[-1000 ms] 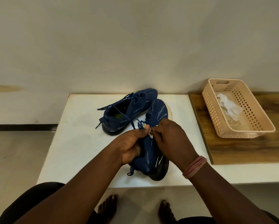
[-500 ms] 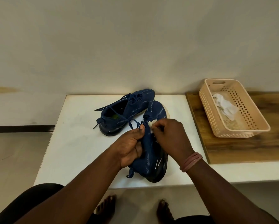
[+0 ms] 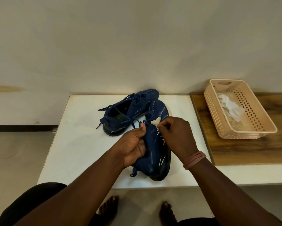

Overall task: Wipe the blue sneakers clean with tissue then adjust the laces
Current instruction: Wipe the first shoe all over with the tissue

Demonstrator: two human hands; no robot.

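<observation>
Two blue sneakers sit on a white table. The near sneaker lies with its heel toward me. My left hand grips its collar from the left side. My right hand pinches a small wad of tissue against the upper by the laces. The far sneaker stands behind it with its laces loose and trailing to the left.
A peach perforated basket holding used white tissue stands on a wooden board at the right. A pale wall runs behind the table. My bare feet show on the floor below the table's front edge.
My right hand has slid the tissue a little toward the toe, so more of the wad shows. My left hand keeps its grip on the near sneaker.
</observation>
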